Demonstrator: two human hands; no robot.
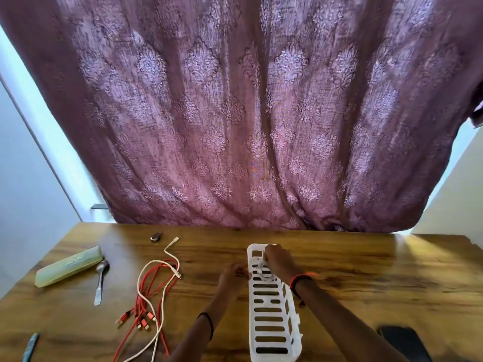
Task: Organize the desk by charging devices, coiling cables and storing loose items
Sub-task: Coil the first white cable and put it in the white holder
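1. The left hand (234,274) is out over the bench, left of the right hand (279,262) and slightly nearer. Its fingers are curled and blurred, and their grip is unclear.
2. The right hand is palm down, its fingers bent downward and pinching a loop of white cable (265,276).
3. Both forearms are bare and come in from the near edge, drawing closer toward the hands.

— Any writing legible here?
— None. The green case (69,266) has a faint pale print on its lid, but it is too blurred to tell letters from pattern.
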